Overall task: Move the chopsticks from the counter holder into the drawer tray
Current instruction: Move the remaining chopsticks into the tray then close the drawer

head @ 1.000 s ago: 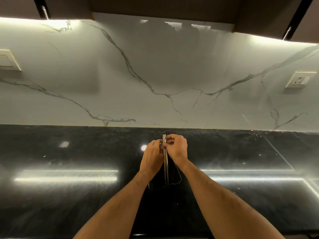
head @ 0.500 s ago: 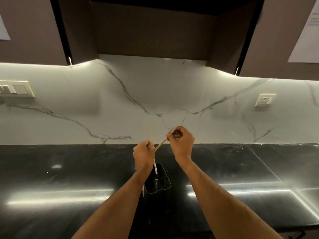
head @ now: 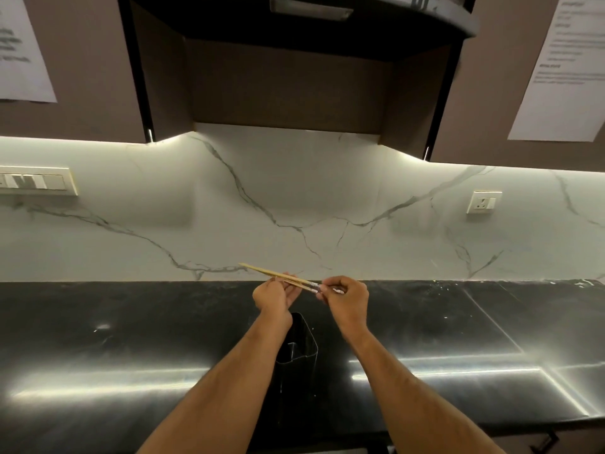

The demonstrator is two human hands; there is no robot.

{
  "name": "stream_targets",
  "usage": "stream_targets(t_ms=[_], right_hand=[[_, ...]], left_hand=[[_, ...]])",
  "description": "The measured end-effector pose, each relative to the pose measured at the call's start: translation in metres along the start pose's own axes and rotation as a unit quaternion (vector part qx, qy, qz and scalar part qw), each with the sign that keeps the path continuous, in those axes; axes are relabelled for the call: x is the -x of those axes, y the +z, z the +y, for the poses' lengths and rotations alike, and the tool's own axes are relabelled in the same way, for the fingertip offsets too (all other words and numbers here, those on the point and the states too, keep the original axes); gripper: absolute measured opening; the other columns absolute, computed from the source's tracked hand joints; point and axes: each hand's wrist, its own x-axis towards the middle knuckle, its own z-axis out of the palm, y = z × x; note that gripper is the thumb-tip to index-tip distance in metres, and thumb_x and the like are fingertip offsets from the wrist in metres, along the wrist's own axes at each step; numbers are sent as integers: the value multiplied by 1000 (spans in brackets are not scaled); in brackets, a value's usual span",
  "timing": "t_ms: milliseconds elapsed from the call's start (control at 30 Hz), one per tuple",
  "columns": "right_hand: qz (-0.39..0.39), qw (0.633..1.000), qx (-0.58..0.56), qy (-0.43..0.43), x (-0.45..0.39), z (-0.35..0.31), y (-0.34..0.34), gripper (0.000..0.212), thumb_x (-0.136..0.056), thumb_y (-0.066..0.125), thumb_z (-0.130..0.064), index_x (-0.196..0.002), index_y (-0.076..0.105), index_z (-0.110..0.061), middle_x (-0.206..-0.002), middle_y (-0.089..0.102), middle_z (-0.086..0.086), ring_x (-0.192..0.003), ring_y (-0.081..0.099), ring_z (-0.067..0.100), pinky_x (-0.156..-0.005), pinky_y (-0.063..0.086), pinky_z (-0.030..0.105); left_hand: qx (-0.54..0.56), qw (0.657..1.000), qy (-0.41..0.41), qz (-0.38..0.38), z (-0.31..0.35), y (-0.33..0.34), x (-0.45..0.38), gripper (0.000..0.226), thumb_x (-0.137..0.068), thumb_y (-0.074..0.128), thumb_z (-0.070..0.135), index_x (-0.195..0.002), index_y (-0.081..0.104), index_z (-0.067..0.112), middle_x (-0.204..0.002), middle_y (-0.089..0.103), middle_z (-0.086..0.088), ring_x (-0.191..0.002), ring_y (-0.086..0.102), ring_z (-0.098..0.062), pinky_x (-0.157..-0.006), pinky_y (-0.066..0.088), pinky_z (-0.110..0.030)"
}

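Note:
A pair of pale wooden chopsticks (head: 262,271) lies almost level in the air above the black counter, tips pointing left and slightly up. My left hand (head: 274,296) grips them near the middle. My right hand (head: 347,298) pinches their patterned thick ends. Below and between my forearms stands the dark, square-sided counter holder (head: 299,344), partly hidden by my left wrist; its inside looks dark. No drawer or tray is in view.
The glossy black counter (head: 458,322) runs the full width, backed by a white marble wall (head: 327,198). A switch panel (head: 36,181) sits at left, a socket (head: 484,202) at right. Brown upper cabinets with paper sheets (head: 566,70) hang overhead.
The chopsticks have come up out of the holder and swung from upright to nearly level. Both hands rose and spread apart, and my view has tilted upward.

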Motion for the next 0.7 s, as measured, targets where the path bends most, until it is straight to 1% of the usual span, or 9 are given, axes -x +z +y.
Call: stream_targets(t_ms=[100, 200, 267, 300, 367, 400, 467, 567, 700], right_hand=[[13, 993, 106, -54, 1, 0, -5, 15, -83, 79, -8, -91, 78, -21, -81, 73, -12, -77, 70, 4, -78, 60, 24], [-7, 986, 151, -71, 3, 2, -9, 16, -84, 78, -9, -97, 80, -19, -86, 74, -9, -81, 68, 5, -80, 55, 18], [-27, 985, 159, -67, 7, 4, -11, 15, -85, 77, -9, -97, 80, -17, -83, 74, -8, -75, 68, 4, -73, 55, 15], [-39, 987, 145, -52, 9, 5, -13, 14, -87, 76, -9, -98, 79, -17, -82, 74, -8, -71, 69, 6, -68, 57, 17], [-62, 993, 100, -17, 14, 7, -14, 13, -89, 73, -8, -100, 78, -13, -79, 74, -3, -66, 72, 13, -59, 61, 25], [-69, 994, 80, -8, 16, 7, -15, 14, -89, 72, -7, -101, 78, -11, -79, 74, -1, -65, 72, 16, -57, 62, 29], [-83, 995, 56, -3, 19, 6, -14, 15, -89, 72, -5, -102, 78, -10, -79, 75, 1, -66, 73, 18, -61, 63, 33], [-111, 993, 48, 0, 22, 5, -14, 17, -88, 73, -5, -103, 78, -9, -80, 76, 2, -69, 74, 18, -65, 64, 33], [-120, 992, 39, 13, 27, 5, -15, 15, -88, 73, -5, -101, 78, -9, -76, 76, 4, -61, 72, 20, -62, 63, 33]], left_hand=[[20, 1000, -15, 7, 0, -7, 4, 19, -102, 53, 7, -104, 69, -3, -95, 75, -20, -84, 76, -30, -78, 63, -45], [29, 999, -19, -6, 1, -12, 10, 18, -102, 53, 9, -106, 68, -1, -96, 76, -19, -81, 77, -27, -74, 64, -42], [29, 999, -15, -21, 4, -13, 12, 18, -102, 54, 9, -108, 68, -1, -97, 76, -19, -82, 77, -27, -75, 64, -43], [29, 999, -12, -30, 5, -13, 13, 18, -101, 54, 9, -109, 67, -1, -97, 76, -19, -83, 77, -27, -76, 64, -44], [27, 999, -7, -44, 7, -14, 14, 17, -100, 57, 8, -110, 66, -1, -96, 77, -19, -84, 77, -27, -77, 64, -45], [24, 998, -4, -50, 7, -15, 14, 16, -99, 58, 7, -110, 66, -1, -96, 77, -18, -85, 77, -27, -78, 63, -46], [13, 998, 4, -54, 6, -18, 15, 16, -98, 60, 7, -110, 66, -1, -95, 77, -18, -86, 77, -26, -78, 63, -45], [8, 999, 16, -51, 5, -23, 15, 15, -97, 60, 6, -110, 66, -1, -92, 78, -17, -86, 77, -26, -74, 64, -41], [8, 998, 18, -55, 3, -29, 17, 14, -96, 61, 4, -108, 67, -1, -94, 77, -17, -86, 77, -27, -75, 64, -41]])
